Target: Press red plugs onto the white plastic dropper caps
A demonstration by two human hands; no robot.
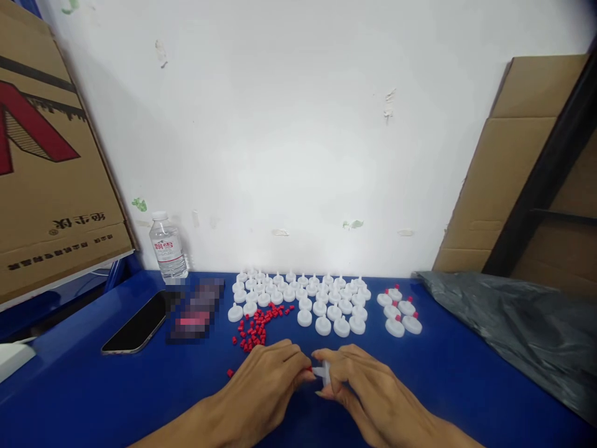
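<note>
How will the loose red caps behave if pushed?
The red caps would probably scatter, as they lie loose and close together on the blue table. Some may roll, since they look short and round-sided. They're likely very light, being tiny and plastic-looking.

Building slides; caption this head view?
Left hand holds a red cap at the spout of a white lid in the right hand.

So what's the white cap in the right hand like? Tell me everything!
The white cap looks like plastic: a round disc with a narrow spout. It's tipped sideways, spout pointing at the left hand, its disc gripped by the right hand over the blue table. The spout's tip seems to meet a small red cap. Part of it is hidden.
</note>
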